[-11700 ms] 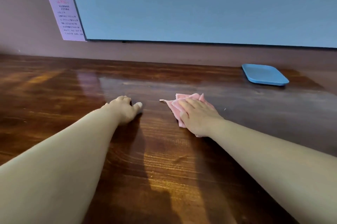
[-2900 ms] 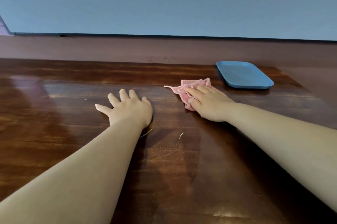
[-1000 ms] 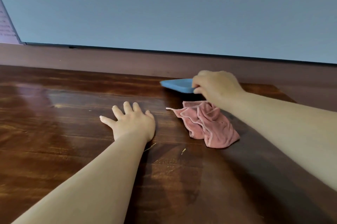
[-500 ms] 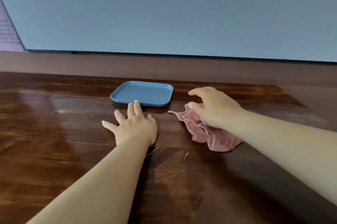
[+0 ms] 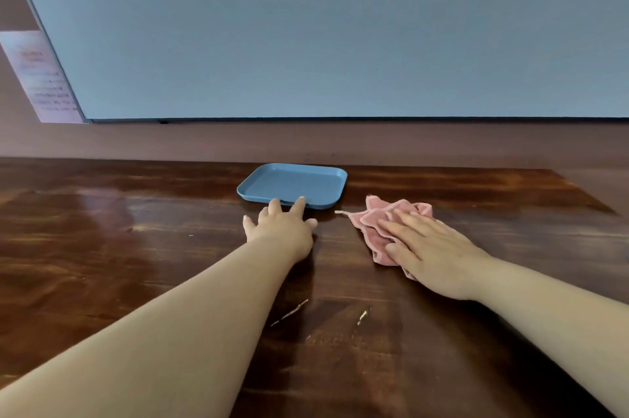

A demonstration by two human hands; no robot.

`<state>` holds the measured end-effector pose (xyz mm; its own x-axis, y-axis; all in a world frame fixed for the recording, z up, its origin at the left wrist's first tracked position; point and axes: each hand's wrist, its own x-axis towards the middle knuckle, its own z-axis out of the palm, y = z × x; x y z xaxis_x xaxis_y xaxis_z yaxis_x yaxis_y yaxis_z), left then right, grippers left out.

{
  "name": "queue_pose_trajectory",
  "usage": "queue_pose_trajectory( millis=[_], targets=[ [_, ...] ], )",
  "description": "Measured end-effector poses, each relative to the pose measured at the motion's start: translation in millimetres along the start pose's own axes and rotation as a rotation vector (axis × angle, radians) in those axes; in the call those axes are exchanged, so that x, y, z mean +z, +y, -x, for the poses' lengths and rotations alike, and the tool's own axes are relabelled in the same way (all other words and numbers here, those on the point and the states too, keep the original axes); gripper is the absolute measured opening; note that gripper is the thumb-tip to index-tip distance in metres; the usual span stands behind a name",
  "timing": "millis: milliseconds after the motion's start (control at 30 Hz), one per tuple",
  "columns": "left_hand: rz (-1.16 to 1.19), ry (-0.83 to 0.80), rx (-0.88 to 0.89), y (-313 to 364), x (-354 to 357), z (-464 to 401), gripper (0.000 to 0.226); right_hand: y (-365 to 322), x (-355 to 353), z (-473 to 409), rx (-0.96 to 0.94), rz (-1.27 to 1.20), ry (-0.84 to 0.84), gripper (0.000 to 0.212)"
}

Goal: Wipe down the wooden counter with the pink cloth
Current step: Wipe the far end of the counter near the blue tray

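Note:
The crumpled pink cloth lies on the dark wooden counter, right of centre. My right hand lies flat on top of it with straight fingers, pressing it down and covering its near half. My left hand rests flat on the bare wood with spread fingers, its fingertips at the near rim of a blue tray.
The empty blue tray sits at the back of the counter, just left of the cloth. Small light crumbs or splinters lie on the wood between my forearms. A grey-blue panel and a paper notice are on the wall behind.
My right hand moved the blue tray from the right side to the left of the cloth, let it go, then came down flat on the cloth. My left hand stayed put.

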<state>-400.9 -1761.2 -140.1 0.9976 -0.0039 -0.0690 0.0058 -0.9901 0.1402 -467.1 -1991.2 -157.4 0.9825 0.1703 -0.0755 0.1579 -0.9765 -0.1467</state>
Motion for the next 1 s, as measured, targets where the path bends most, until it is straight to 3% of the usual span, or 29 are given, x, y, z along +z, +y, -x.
queue_pose_trajectory(
  millis=[133,267,400,567,733,933,1000],
  targets=[
    [0.062,-0.036,0.051,23.0,7.2,-13.2,0.062,21.1,0.7,-31.6,0.042,0.015,0.032,0.061],
    [0.151,0.076,0.014,36.4,24.4,-6.5,0.065,40.0,-9.0,-59.8,0.133,0.012,0.026,0.059],
    [0.132,0.012,0.092,68.1,38.0,19.1,0.061,37.4,-13.9,-70.4,0.151,0.033,0.057,0.059],
    [0.056,0.084,0.162,72.7,48.7,29.2,0.061,48.9,-0.3,-43.3,0.064,-0.001,0.01,0.08],
    [0.047,0.07,0.177,71.5,45.3,31.4,0.058,61.3,-21.6,-67.3,0.287,-0.01,0.054,0.057],
    [0.036,0.07,0.191,71.4,47.1,29.0,0.056,70.2,-5.8,-25.5,0.116,0.002,0.016,0.06],
    [0.039,0.064,0.179,70.4,47.7,28.0,0.056,92.1,-12.8,-23.4,0.171,-0.017,0.023,0.058]
  ],
)
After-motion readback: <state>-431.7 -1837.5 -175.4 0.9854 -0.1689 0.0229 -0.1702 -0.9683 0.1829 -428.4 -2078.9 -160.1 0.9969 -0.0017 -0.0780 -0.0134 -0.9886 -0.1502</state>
